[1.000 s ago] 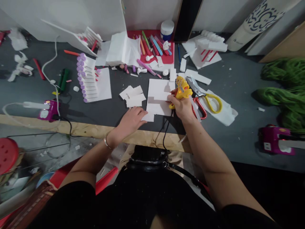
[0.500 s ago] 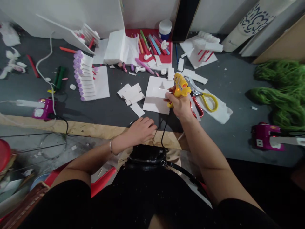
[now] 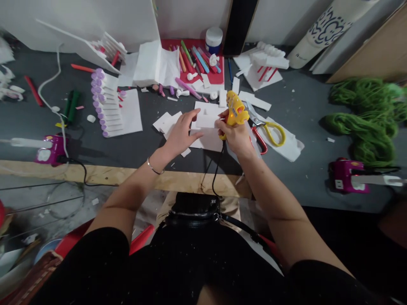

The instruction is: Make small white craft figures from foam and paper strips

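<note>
My right hand [image 3: 235, 134] is wrapped round a yellow glue gun [image 3: 235, 109], and its thumb and fingertips also pinch the right end of a small white card [image 3: 207, 120]. Beneath the card lies a larger white sheet [image 3: 208, 140]. At the card's left end is my left hand [image 3: 182, 132], thumb and fingers spread with nothing gripped between them. Several white pieces [image 3: 163, 123] lie partly under and behind my left hand. Yellow-handled scissors [image 3: 275, 133] and a red-handled tool [image 3: 261, 142] rest just right of my right hand.
A model with purple round tips [image 3: 108, 106] stands at the left. Coloured pens lie on a red sheet [image 3: 219, 78] at the back, beside a white jar [image 3: 214, 39]. Green yarn [image 3: 365, 118] and a purple power block [image 3: 349, 176] are at the right. A black cord [image 3: 217, 171] hangs over the front edge.
My left hand has risen from the table's front edge to the card's left end, its fingers spreading. The card now lies flatter in view. The whole view has shifted slightly.
</note>
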Demonstrator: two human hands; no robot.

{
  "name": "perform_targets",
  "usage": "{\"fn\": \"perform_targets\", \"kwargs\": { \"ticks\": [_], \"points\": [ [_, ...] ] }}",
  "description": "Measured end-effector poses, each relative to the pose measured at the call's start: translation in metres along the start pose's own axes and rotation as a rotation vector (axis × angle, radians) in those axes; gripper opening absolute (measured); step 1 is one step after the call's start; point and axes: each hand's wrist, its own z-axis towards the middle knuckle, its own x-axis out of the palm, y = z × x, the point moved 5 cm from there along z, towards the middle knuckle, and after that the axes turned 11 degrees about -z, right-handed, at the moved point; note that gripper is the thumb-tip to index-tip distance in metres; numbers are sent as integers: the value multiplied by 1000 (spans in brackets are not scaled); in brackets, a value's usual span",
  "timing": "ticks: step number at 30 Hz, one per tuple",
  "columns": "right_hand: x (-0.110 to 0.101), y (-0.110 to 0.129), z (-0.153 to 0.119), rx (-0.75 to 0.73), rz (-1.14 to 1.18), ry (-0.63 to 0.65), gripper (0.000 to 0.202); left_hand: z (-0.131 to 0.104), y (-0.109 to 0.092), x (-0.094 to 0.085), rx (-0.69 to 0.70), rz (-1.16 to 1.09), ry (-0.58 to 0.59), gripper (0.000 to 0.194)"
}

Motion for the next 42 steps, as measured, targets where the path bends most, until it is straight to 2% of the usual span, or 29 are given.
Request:
{"fn": "perform_targets", "kwargs": {
  "ticks": [6,11,15,21,30,42],
  "points": [
    [-9,3,1,82,-33,-26,47,12,-1,-7,-23,191,56,77],
    [-21,13,-9,10,-65,-70,54,7,12,-9,-71,243,-69,72],
    [-5,18,-28,58,-81,96,49,3,17,-5,-99,290,-90,68],
    [16,24,-46,95,-109,226,37,3,11,-2,-82,315,-117,56],
    [14,28,-50,17,-200,225,46,2,13,-5,-96,247,-165,64],
    [18,32,-51,29,-262,234,50,1,13,-6,-76,273,-152,76]
  ]
}}
